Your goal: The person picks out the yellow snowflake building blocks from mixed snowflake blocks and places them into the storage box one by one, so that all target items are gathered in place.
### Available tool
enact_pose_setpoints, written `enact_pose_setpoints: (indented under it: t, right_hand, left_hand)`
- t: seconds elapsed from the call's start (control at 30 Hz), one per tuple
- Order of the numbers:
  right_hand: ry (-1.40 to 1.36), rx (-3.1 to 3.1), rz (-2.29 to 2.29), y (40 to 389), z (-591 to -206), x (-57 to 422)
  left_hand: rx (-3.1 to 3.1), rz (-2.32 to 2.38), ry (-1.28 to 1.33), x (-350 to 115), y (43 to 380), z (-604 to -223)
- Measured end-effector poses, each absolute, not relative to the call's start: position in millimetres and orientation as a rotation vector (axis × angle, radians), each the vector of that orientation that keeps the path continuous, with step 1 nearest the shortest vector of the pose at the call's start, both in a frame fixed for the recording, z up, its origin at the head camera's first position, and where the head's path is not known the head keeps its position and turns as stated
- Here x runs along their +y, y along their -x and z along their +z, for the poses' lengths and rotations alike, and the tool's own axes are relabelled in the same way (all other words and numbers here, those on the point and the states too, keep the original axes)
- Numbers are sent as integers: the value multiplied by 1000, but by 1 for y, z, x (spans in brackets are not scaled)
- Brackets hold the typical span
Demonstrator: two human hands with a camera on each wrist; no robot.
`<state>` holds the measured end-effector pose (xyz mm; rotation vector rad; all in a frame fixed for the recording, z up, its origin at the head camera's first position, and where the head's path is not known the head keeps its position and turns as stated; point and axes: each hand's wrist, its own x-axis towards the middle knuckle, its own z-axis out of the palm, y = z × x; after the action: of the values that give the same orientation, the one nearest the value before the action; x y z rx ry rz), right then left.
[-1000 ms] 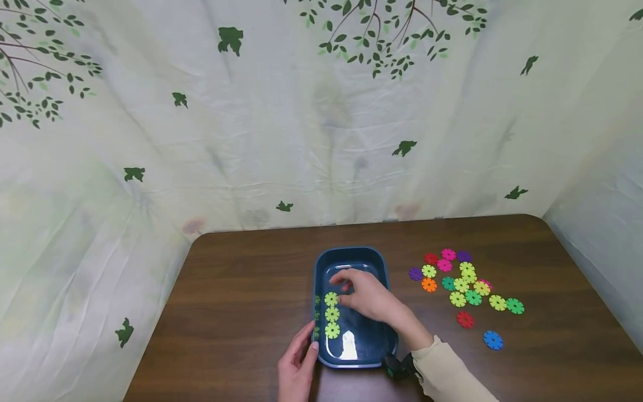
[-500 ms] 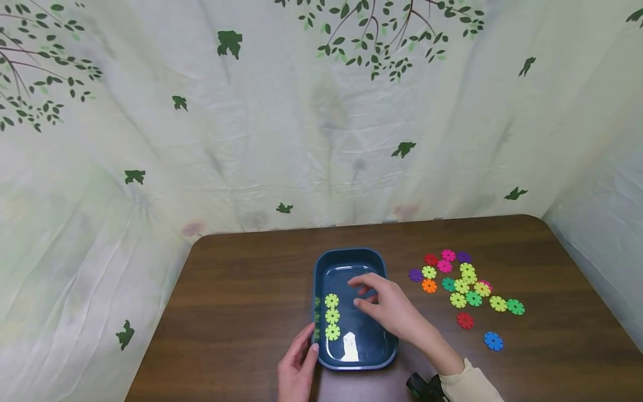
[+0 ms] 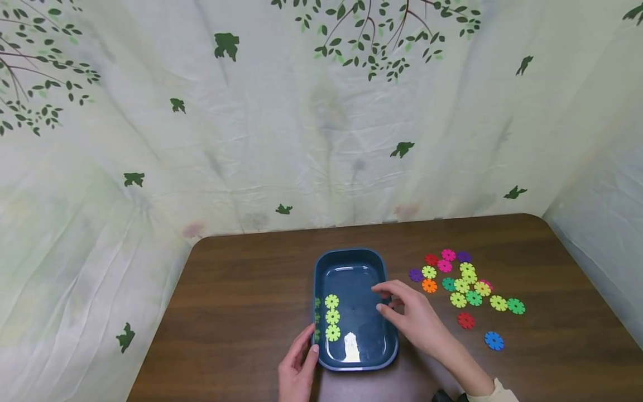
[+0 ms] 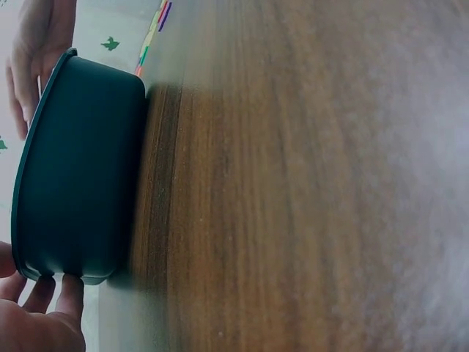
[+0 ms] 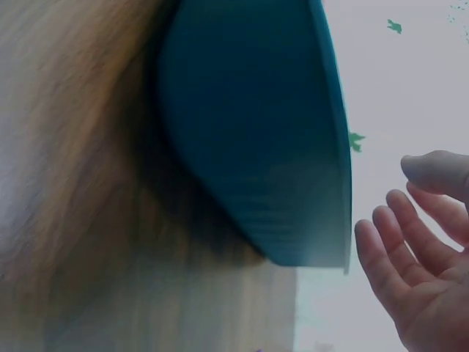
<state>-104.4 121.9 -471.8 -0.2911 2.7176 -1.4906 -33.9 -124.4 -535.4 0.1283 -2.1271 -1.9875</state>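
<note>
Left hand (image 3: 297, 363) rests loosely extended fingers against the blue tray (image 3: 363, 335) at its left wall, grasping nothing; my right hand (image 3: 416, 319), empty, fingers relaxed and parted, hangs over the right rim. Between them, inside, I see three yellow flower discs (image 3: 332, 317) in a column.

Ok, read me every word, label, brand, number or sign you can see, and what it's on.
None readable in any view.
Blue tray, notched discs and table show no visible lettering; the cloth backdrop carries only printed branches and green shapes. The black wrist device is too cut off to tell.
</note>
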Motion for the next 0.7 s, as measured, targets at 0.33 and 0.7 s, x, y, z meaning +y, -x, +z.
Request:
enact_pose_setpoints:
  t: [0.33, 0.7]
  right_hand:
    - [275, 2849, -1483, 94, -486, 148]
    - [249, 2934, -1416, 86, -499, 177]
  left_hand:
    - [-2134, -1989, -145, -124, 34, -535]
    - [-2143, -1982, -184, -124, 34, -536]
